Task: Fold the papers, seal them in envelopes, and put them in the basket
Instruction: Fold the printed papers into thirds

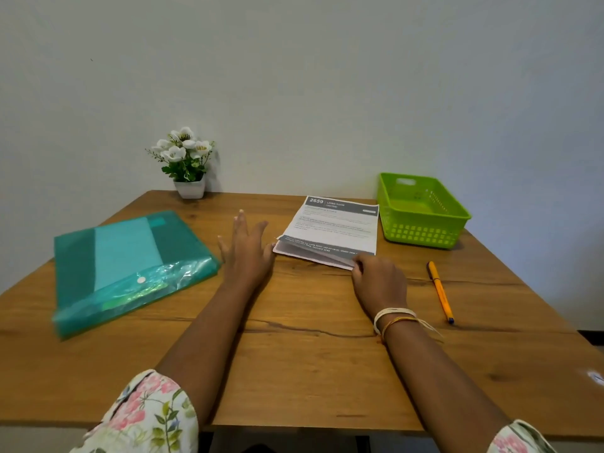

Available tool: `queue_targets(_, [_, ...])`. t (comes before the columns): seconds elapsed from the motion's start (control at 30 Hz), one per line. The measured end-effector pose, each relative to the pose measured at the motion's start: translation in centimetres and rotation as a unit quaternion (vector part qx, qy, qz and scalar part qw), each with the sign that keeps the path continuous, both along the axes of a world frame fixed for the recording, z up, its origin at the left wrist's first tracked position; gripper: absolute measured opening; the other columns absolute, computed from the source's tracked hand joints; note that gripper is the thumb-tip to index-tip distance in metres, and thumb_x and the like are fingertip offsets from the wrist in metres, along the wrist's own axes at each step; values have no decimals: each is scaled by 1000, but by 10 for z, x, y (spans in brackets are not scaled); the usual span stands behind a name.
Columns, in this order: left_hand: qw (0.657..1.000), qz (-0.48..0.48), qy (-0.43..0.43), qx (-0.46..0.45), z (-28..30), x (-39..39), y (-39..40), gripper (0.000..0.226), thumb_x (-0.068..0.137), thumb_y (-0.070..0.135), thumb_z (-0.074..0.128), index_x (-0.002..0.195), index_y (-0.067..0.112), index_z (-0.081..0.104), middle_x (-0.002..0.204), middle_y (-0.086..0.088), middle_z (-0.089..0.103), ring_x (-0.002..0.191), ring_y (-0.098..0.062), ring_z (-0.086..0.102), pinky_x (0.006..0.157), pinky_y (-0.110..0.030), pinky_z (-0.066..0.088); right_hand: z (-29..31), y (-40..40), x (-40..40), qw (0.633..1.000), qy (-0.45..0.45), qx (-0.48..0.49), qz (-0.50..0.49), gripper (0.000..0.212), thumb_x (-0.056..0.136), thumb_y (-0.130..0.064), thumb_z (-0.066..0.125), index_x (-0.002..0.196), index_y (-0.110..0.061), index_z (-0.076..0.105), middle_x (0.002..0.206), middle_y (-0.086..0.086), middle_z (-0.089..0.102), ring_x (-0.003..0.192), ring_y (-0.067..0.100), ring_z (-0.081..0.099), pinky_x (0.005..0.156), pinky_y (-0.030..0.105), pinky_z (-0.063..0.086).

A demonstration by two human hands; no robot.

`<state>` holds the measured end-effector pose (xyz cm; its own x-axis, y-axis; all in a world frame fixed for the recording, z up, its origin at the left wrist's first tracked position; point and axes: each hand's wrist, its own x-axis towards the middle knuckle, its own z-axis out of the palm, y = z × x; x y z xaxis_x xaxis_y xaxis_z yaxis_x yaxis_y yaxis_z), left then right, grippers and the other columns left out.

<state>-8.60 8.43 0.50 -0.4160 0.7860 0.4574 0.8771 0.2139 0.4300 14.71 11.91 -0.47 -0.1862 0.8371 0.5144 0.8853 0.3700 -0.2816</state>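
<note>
Wooden table: papers lengthwise toward wall, right hand fingers pinching near corner, left hand fingers spread.

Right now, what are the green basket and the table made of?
The green basket looks like glossy molded plastic: its walls are a grid of small holes, with a cut-out handle. The table looks like wood with a smooth matte finish, showing grain and dark cracks, though it could be a printed laminate.

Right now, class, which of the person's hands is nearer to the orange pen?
Right. The right hand grips the papers' near corner, just left of the orange pen. The left hand lies flat beyond the papers' far side, farther from it.
</note>
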Motion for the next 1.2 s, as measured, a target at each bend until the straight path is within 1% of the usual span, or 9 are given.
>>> queue_targets(0.1, [997, -38, -41, 61, 4, 19, -11, 42, 93, 25, 56, 135, 24, 50, 156, -8, 27, 141, -27, 28, 113, -48, 24, 4, -5, 3, 998, 55, 15, -14, 19, 91, -22, 54, 103, -21, 68, 88, 7, 72, 81, 30, 65, 58, 29, 41])
queue_targets(0.23, [945, -81, -292, 122, 3, 39, -30, 36, 92, 22, 60, 128, 19, 57, 124, -3, 60, 105, -13, 57, 83, -23, 49, 7, -10, 10, 981, 191, 15, -23, 19, 88, -18, 58, 103, -23, 69, 88, 8, 73, 82, 31, 66, 62, 31, 48])
queue_targets(0.33, [906, -123, -386, 120, 1, 43, -44, 40, 92, 25, 60, 131, 19, 55, 102, -3, 68, 88, -15, 68, 80, -39, 58, 10, -20, 12, 976, 214, 42, 15, 18, 86, -18, 63, 102, -23, 70, 86, 5, 73, 80, 27, 67, 65, 33, 53])
queue_targets(0.57, [815, -176, -546, 81, 11, 39, -55, 72, 92, 45, 55, 148, 9, 27, 112, -12, 68, 94, -26, 70, 88, -44, 56, 13, -76, -9, 954, 155, 9, 258, 12, 82, -24, 71, 93, -22, 72, 83, -5, 74, 68, 8, 66, 66, 30, 55])
queue_targets(0.7, [824, -139, -545, 67, 11, 39, -57, 79, 91, 23, 62, 152, 22, 11, 113, -11, 66, 96, -23, 69, 85, -37, 57, 12, -82, -10, 927, 181, -58, 324, 20, 85, -31, 68, 101, -21, 72, 93, -2, 75, 77, 6, 67, 68, 23, 56])
queue_targets(0.8, [813, -123, -563, 85, 10, 36, -53, 66, 96, 23, 55, 151, 22, 18, 108, -12, 68, 90, -22, 70, 80, -37, 58, 10, -72, -3, 942, 229, -26, 244, 18, 91, -32, 58, 99, -22, 72, 93, -3, 74, 83, 9, 68, 70, 32, 55])
queue_targets(0.87, [804, -115, -575, 97, 10, 32, -49, 61, 98, 24, 50, 151, 20, 19, 104, -15, 69, 82, -21, 70, 77, -36, 58, 8, -62, 6, 973, 181, 7, 146, 19, 93, -28, 54, 100, -24, 71, 102, -2, 73, 95, 16, 66, 82, 34, 52])
queue_targets(1.0, [815, -122, -561, 83, 8, 33, -49, 66, 96, 19, 54, 151, 20, 18, 111, -13, 67, 91, -21, 69, 80, -37, 57, 2, -56, 11, 989, -17, -123, 80, 35, 94, -41, 37, 117, -33, 63, 132, 0, 55, 127, 19, 44, 103, 44, 28])
queue_targets(1.2, [869, -78, -482, 79, 6, 30, -52, 59, 97, 19, 51, 150, 22, 25, 128, -6, 54, 88, -14, 59, 63, -27, 51, 8, -69, 0, 986, -22, -74, 145, 35, 95, -44, 41, 109, -27, 68, 104, -1, 63, 99, 18, 52, 83, 35, 42])
